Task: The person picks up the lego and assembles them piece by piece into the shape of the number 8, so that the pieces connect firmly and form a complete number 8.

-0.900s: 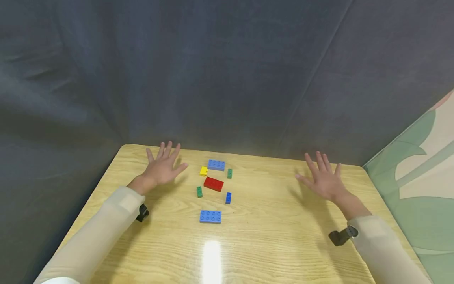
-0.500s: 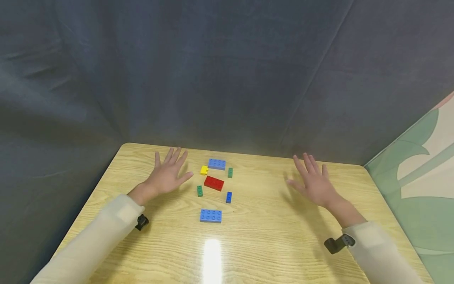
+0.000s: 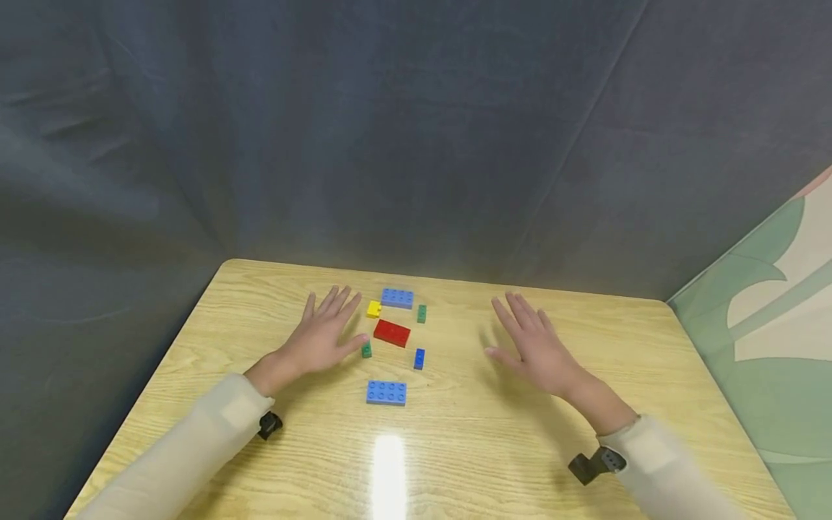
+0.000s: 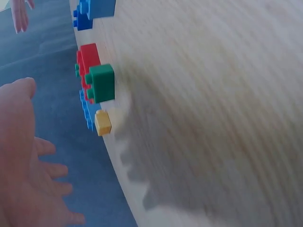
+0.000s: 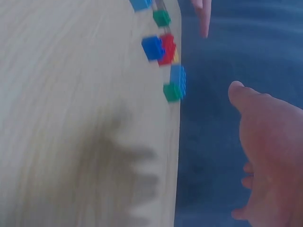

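Both hands are up over the wooden surface (image 3: pixel 481 462), and neither one has hold of anything! The left hand (image 3: pixel 318 343) is spread wide, fingers pointing toward the far edge, its thumb tip crossing in front of the nearer green block (image 3: pixel 367 351) in the head view; the left wrist view shows that hand raised, apart from the block. Across the way, the right hand (image 3: pixel 536 352) hovers too, fingers extended, thumb out toward the dark blue block (image 3: pixel 419 359), the closest piece to it, yet well clear.

And between them, the whole scatter! The red block (image 3: pixel 392 333) sits at a slant in the middle. Beyond it, the yellow block (image 3: pixel 373 309) is just beside the far light blue block (image 3: pixel 397 298), with the farther green block (image 3: pixel 422 313) near its right end. Closest to the person, the near light blue block (image 3: pixel 386 393) lies studs up, apart from the rest. Dark cloth (image 3: pixel 416 144) backs it all, pale sleeves (image 3: pixel 175 451) framing both sides.
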Available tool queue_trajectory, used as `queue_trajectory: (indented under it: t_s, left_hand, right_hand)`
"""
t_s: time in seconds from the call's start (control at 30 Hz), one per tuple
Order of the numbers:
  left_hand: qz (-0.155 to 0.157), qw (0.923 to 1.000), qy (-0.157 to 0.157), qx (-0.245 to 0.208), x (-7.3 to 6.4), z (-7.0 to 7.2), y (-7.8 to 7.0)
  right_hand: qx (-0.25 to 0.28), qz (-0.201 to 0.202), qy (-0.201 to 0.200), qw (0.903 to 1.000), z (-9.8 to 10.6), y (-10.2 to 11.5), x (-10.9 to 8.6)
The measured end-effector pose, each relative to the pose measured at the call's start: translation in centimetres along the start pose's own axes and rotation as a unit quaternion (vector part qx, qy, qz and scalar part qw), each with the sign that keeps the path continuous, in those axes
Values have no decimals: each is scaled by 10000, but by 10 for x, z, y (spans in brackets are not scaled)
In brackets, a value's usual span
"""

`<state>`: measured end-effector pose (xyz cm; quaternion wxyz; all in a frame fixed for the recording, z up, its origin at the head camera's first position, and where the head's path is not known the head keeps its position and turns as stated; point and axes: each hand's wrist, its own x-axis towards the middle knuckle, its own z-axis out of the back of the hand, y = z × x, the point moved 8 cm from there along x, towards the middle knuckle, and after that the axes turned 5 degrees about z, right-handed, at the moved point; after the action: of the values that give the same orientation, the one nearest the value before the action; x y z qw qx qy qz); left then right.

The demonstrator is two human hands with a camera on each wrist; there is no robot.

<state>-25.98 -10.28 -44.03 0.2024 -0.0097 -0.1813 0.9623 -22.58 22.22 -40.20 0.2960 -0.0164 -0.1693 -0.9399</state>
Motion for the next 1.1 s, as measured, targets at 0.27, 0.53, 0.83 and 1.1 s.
queue_trajectory:
  t_s: [0.27, 0.53, 0.83, 1.1]
  left_hand:
    - [-43, 9988, -47, -483, -5, -7, -9]
    - [116, 9951, -116, -972, -11, -12, -7]
    - [483, 9844, -184, -1684, -15, -21, -1]
    - [615, 9687, -131, -2401, -15, -33, 1]
  right_hand:
    - [319, 470, -238, 9981, -20, 36, 3]
    - [1148, 627, -262, 9911, -44, 66, 6]
    - [2329, 293, -297, 9716, -61, 83, 8]
    - [3002, 225, -32, 9536, -85, 94, 15]
